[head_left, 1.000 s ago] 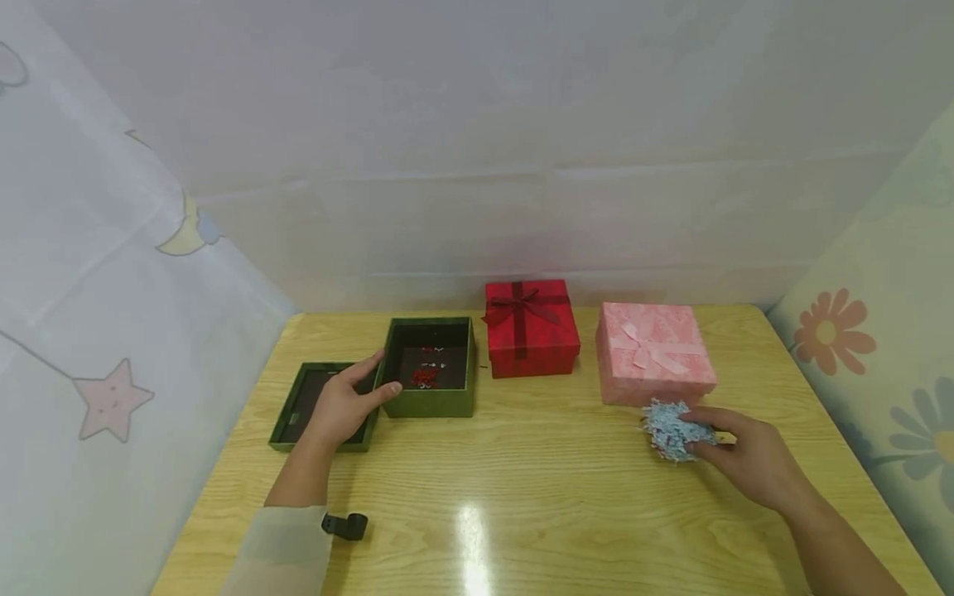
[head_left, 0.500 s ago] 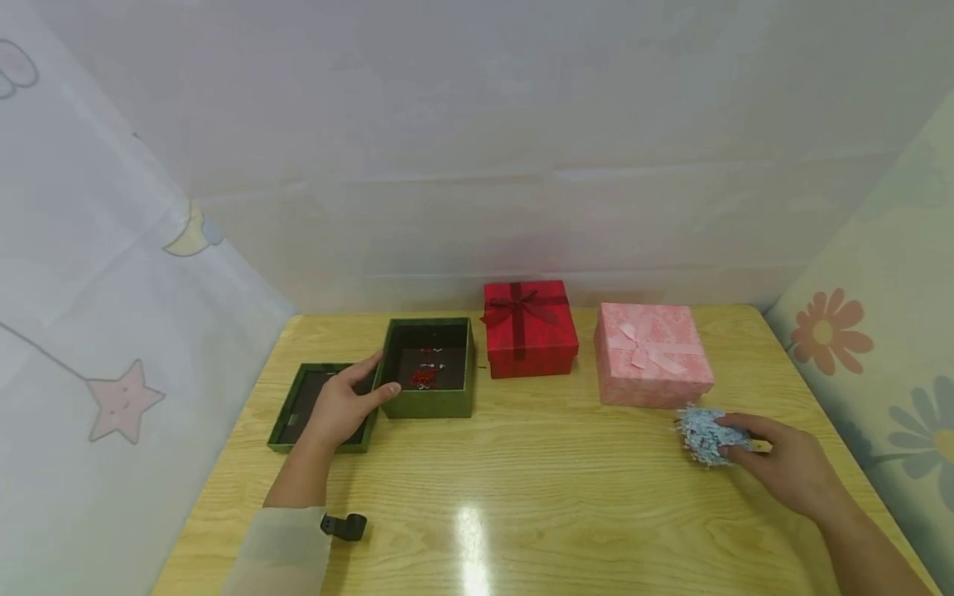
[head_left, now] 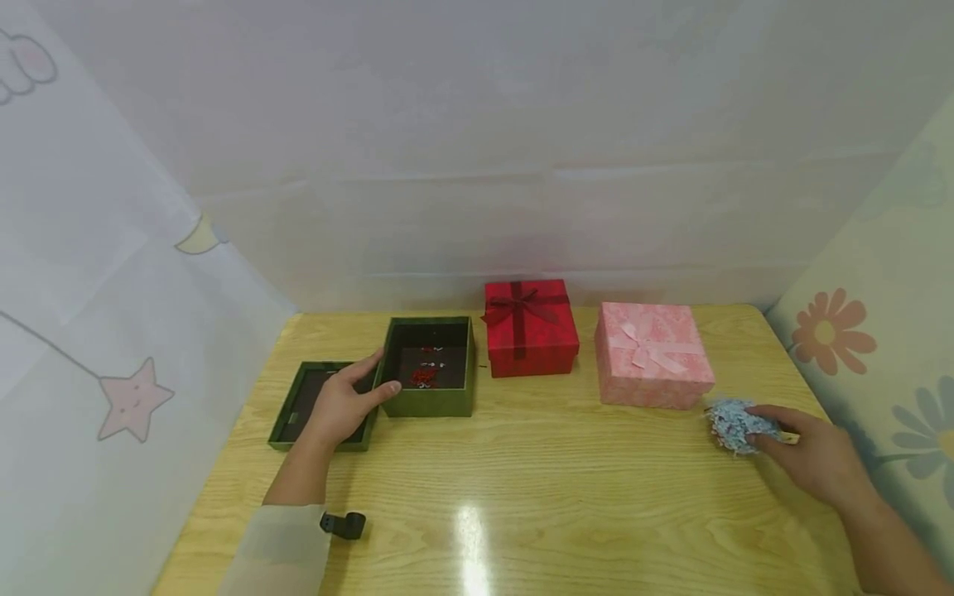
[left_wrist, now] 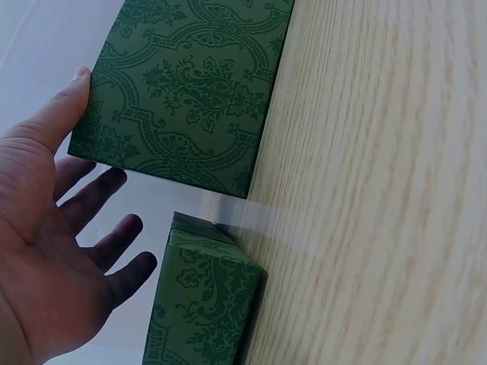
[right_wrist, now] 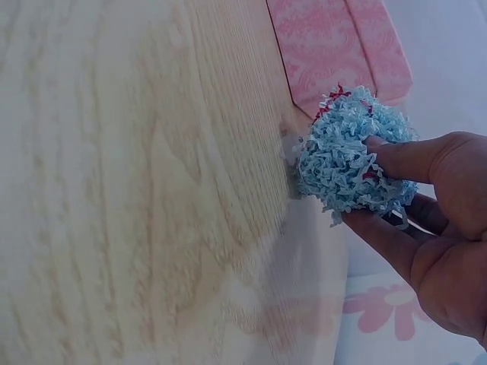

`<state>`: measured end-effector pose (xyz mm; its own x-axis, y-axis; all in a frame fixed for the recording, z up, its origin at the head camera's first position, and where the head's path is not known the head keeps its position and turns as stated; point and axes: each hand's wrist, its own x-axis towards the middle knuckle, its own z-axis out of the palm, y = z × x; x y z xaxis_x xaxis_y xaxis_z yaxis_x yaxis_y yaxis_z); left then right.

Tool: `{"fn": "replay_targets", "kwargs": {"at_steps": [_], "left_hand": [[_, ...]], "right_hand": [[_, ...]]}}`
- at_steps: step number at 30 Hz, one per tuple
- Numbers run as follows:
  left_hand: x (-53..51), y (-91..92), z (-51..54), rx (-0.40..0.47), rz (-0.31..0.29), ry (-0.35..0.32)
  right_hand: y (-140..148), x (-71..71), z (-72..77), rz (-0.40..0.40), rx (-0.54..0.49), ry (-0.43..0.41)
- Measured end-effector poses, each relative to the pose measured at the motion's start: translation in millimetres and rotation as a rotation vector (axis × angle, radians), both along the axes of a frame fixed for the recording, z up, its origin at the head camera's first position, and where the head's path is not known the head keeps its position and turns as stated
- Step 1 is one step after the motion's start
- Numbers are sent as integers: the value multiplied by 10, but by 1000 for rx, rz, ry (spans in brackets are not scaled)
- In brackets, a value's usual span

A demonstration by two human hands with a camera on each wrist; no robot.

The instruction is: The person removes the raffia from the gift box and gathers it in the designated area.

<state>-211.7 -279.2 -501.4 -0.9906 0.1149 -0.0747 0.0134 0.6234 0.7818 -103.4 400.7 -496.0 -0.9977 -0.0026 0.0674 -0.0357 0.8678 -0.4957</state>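
Observation:
My right hand (head_left: 816,454) pinches a clump of light blue shredded paper (head_left: 736,425) flecked with red, low over the table's right side. In the right wrist view, thumb and fingers hold the shredded paper (right_wrist: 354,156) from two sides. My left hand (head_left: 344,407) touches the left side of an open dark green box (head_left: 428,404), thumb at its front corner. The left wrist view has the fingers (left_wrist: 114,251) spread loosely beside the patterned green box (left_wrist: 190,99). Inside the box lie a few red shreds (head_left: 425,377) and small pale bits.
The green lid (head_left: 283,445) lies inside-up left of the box, partly under my left forearm and hand. A red gift box (head_left: 532,362) with a dark bow stands at the back middle. Right of it is a pink gift box (head_left: 656,392). Fabric walls surround the wooden table (head_left: 559,497).
My right hand has moved right with the shredded paper, from the front of the pink box to beyond its right front corner. The left hand and the boxes have stayed put.

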Motion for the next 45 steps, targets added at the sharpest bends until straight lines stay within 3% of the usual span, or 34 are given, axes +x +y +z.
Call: {"fn": "replay_targets", "kwargs": {"at_steps": [7,22,29,45], "left_hand": [[-10,1,-8,7,2,-7],[-13,3,27,-28,-18,-2],[-11,-15,37,-91,-47,51],[-42,51,167,-150,-77,220]], "right_hand": [[117,-83,-41,-14,38,-43],[72,-175,-115,2,72,-75],[66,-171,-58,11,53,-106],[-58,-166,160,9,31,14]]}}
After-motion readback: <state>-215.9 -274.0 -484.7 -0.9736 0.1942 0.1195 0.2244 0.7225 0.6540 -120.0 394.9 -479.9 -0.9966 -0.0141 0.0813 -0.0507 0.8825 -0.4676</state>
